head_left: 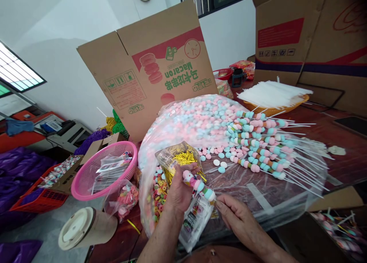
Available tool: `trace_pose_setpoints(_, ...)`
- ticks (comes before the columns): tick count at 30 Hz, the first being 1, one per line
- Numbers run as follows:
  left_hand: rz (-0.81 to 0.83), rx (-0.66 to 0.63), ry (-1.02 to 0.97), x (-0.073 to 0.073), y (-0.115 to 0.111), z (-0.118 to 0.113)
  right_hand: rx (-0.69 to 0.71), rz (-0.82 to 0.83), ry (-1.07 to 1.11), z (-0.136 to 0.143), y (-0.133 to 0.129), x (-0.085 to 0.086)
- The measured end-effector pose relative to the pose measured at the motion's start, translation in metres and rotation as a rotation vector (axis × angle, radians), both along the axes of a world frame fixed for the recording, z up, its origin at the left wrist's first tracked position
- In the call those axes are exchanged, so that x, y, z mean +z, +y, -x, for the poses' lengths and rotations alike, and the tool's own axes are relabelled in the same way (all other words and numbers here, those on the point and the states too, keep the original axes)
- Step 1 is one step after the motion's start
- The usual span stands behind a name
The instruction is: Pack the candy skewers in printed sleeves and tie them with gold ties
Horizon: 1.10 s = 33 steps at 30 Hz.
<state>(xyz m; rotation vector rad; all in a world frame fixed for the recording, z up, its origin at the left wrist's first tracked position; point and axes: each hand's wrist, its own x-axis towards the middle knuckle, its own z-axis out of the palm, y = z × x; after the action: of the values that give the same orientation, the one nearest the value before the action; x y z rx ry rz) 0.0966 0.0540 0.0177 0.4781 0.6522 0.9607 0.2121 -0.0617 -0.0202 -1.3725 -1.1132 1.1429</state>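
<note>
My left hand (181, 190) is closed around a candy skewer (200, 186) with pink, blue, green and white pieces. At the skewer's lower end, the thumb and fingers of my right hand (236, 216) pinch together; whether on the stick, a wrapper or a tie, I cannot tell. Beneath the skewer lies a stack of printed plastic sleeves (193, 223). Just behind my left hand is a bag of gold twist ties (183, 158). To the right, many candy skewers (263, 144) are piled with their white sticks pointing right.
Pink and blue candies fill a large transparent bag (189, 121). Ring-shaped candies (160, 192) lie left of my hands. A pink basket (76, 186) holds wrapped packs, beside a lidded paper cup (101, 228). White sticks (275, 94) heap in a tray; a cardboard box (160, 52) stands behind.
</note>
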Motion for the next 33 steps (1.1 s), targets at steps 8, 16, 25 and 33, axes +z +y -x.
trace_pose_setpoints(8, -0.083, 0.027, -0.167, 0.004, 0.025, 0.023, 0.180, 0.116, 0.166, -0.002, -0.001, 0.001)
trace_pose_setpoints(16, 0.097, 0.272, -0.065, 0.006, 0.022, 0.001, -0.094, -0.440, -0.624, -0.005, -0.001, -0.016)
trace_pose_setpoints(25, 0.210, 0.079, 0.119, 0.007, 0.019, 0.004, 0.127, -0.448, -0.639, -0.021, 0.000, -0.002)
trace_pose_setpoints(33, 0.169, 0.266, 0.175, 0.007, 0.012, -0.010, 0.105, -0.361, -0.561, -0.003, 0.001, -0.008)
